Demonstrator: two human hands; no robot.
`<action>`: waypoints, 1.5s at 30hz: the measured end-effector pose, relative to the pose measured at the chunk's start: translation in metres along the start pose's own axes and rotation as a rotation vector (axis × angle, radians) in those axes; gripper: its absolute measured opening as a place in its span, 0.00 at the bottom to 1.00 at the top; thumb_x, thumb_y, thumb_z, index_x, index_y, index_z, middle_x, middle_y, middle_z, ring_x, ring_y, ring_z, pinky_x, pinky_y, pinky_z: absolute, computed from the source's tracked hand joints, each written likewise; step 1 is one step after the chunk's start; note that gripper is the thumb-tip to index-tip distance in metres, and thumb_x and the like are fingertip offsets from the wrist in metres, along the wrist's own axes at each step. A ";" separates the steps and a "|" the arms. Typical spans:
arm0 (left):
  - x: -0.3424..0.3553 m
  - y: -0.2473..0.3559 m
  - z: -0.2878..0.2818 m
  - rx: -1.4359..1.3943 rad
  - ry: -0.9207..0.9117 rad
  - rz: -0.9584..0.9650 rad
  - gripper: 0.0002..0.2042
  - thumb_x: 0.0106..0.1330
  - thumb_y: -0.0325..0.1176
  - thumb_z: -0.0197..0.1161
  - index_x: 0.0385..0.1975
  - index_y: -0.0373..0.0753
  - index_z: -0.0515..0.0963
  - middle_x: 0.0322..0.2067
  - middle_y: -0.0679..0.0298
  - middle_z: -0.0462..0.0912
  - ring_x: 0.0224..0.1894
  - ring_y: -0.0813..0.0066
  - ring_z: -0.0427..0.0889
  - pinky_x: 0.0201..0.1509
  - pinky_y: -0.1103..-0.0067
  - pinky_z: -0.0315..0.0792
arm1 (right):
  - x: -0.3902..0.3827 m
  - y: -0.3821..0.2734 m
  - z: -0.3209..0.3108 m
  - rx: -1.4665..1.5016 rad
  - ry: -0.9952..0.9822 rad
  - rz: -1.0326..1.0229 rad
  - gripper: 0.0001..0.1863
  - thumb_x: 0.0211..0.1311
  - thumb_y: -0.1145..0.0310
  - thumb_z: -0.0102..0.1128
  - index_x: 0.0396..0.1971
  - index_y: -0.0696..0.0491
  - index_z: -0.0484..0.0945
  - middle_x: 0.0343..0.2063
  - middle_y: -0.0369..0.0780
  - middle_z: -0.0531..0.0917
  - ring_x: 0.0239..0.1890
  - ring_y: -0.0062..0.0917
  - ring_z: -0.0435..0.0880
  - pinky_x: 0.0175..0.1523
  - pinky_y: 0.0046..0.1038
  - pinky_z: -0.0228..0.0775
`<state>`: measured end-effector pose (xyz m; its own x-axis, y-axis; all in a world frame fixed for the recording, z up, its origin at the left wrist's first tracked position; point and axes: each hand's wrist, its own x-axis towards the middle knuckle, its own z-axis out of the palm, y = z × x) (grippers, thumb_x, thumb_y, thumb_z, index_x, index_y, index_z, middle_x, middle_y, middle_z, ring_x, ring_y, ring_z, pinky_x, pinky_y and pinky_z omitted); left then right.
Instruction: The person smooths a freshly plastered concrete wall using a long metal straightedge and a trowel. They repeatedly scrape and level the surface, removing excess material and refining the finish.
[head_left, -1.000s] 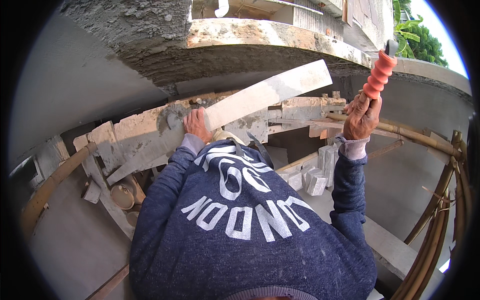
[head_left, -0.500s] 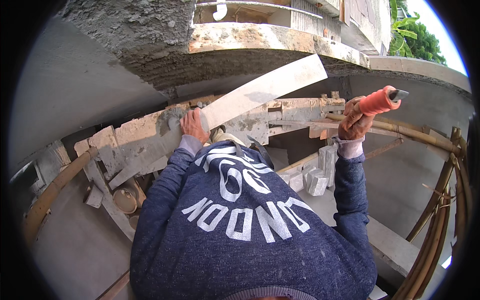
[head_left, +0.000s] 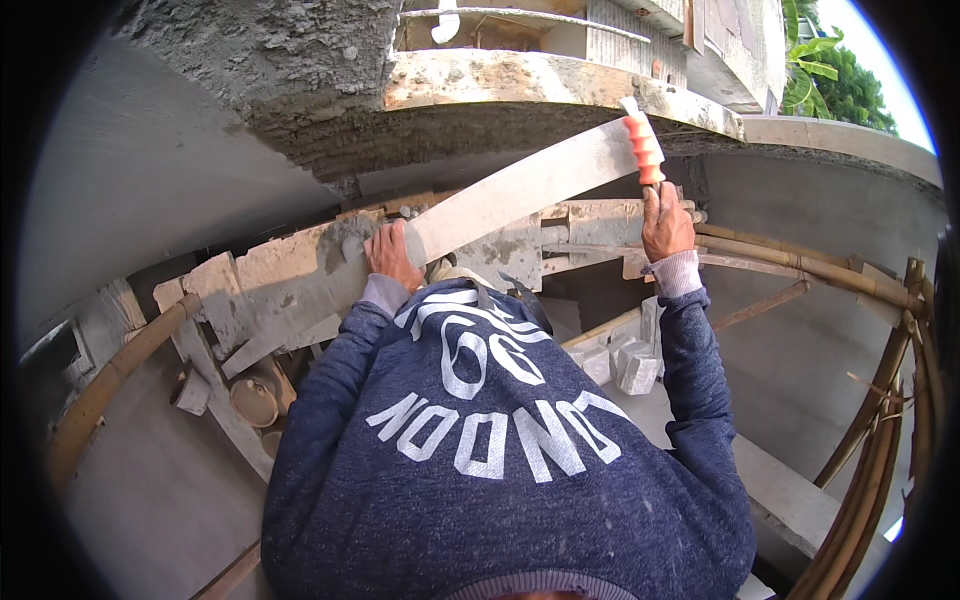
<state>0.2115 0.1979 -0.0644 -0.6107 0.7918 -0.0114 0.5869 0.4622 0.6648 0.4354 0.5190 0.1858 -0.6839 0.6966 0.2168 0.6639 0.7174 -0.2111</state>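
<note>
A long pale flat board (head_left: 520,180) slants up to the right above the rough plank ledge (head_left: 260,280). My left hand (head_left: 393,255) is closed on the board's lower left end, beside a grey patch on the planks. My right hand (head_left: 665,225) is closed on a tool with a ribbed orange grip (head_left: 645,148). The tool stands upright over the board's upper right end; whether it touches the board I cannot tell, and its lower part is hidden in my fingers.
Bamboo poles (head_left: 120,375) run at the left and bundled ones (head_left: 860,420) at the right. Pale blocks (head_left: 635,365) sit below my right hand. A round bucket-like container (head_left: 255,400) is low left. A rough concrete overhang (head_left: 250,70) and a beam (head_left: 550,75) cross above.
My right hand has moved left with the orange tool, which tipped in between and now stands upright over the board's end. The board dipped slightly; my left hand stays on it.
</note>
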 end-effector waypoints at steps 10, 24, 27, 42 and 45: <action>0.004 -0.007 -0.004 0.008 0.034 -0.004 0.42 0.37 0.32 0.75 0.58 0.41 0.63 0.47 0.54 0.72 0.55 0.50 0.71 0.58 0.58 0.60 | 0.027 -0.097 -0.045 0.824 0.342 0.165 0.19 0.78 0.49 0.45 0.39 0.52 0.68 0.18 0.27 0.61 0.16 0.11 0.58 0.19 0.17 0.52; 0.003 -0.002 -0.011 0.002 0.009 -0.001 0.42 0.36 0.30 0.75 0.58 0.41 0.64 0.48 0.54 0.72 0.55 0.51 0.71 0.60 0.59 0.60 | 0.019 -0.081 -0.034 0.731 0.271 0.152 0.16 0.78 0.55 0.45 0.39 0.54 0.70 0.18 0.30 0.66 0.16 0.14 0.65 0.21 0.19 0.58; -0.002 -0.007 -0.001 -0.002 -0.049 -0.004 0.41 0.37 0.29 0.73 0.58 0.41 0.64 0.48 0.54 0.71 0.55 0.51 0.71 0.60 0.60 0.60 | 0.005 -0.031 0.003 0.114 -0.234 -0.037 0.10 0.75 0.64 0.50 0.41 0.57 0.72 0.24 0.50 0.75 0.24 0.43 0.75 0.31 0.36 0.67; -0.003 -0.015 0.002 -0.020 -0.127 -0.018 0.40 0.37 0.30 0.73 0.57 0.41 0.64 0.47 0.53 0.71 0.54 0.51 0.71 0.59 0.60 0.61 | 0.011 -0.044 -0.016 -0.290 -0.191 -0.127 0.10 0.72 0.63 0.56 0.43 0.53 0.71 0.25 0.51 0.80 0.26 0.52 0.80 0.29 0.45 0.71; 0.001 -0.018 0.003 0.035 -0.029 -0.018 0.43 0.37 0.34 0.76 0.60 0.40 0.64 0.48 0.54 0.72 0.54 0.52 0.72 0.58 0.60 0.60 | 0.028 -0.101 -0.041 -0.036 0.036 -0.156 0.07 0.75 0.68 0.51 0.41 0.57 0.71 0.24 0.45 0.77 0.22 0.40 0.77 0.28 0.29 0.69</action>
<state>0.2021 0.1916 -0.0786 -0.6059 0.7943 -0.0447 0.5944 0.4893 0.6381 0.3620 0.4660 0.2520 -0.7688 0.5757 0.2784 0.5612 0.8161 -0.1380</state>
